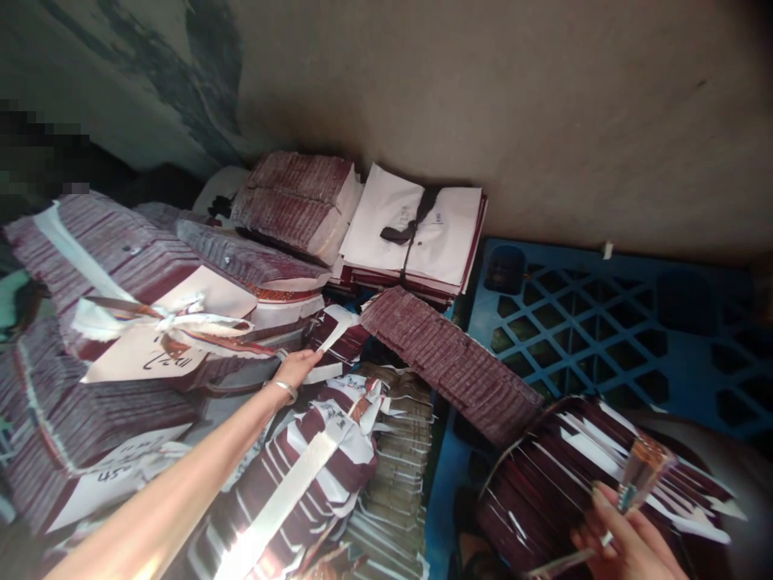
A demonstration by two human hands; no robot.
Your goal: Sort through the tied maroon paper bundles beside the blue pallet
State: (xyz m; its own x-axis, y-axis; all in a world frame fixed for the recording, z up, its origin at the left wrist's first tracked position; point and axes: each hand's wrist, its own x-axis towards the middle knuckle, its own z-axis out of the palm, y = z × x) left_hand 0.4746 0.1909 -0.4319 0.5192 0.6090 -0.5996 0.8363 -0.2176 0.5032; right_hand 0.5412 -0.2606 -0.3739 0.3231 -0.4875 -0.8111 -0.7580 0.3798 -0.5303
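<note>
"Wall (573,105) behind, blue pallet (445,499) in front of it: why are the bundles (290,197) alongside tied?"

"Probably to keep their loose layers together. One round bundle (531,491) sits at lower right."

"And the hands?"

"Left hand (295,370): fingers pinching a white strip (336,329) among the bundles, likely because something so narrow suits fingertips. Right hand (631,536): fingers grasping a shiny ribbon (647,466) by the round bundle, perhaps mid-length for control."

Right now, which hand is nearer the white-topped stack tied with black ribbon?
Left. The left hand is below and left of the white-topped stack in view, apart from it; the right hand is farther off, at the lower right.
</note>
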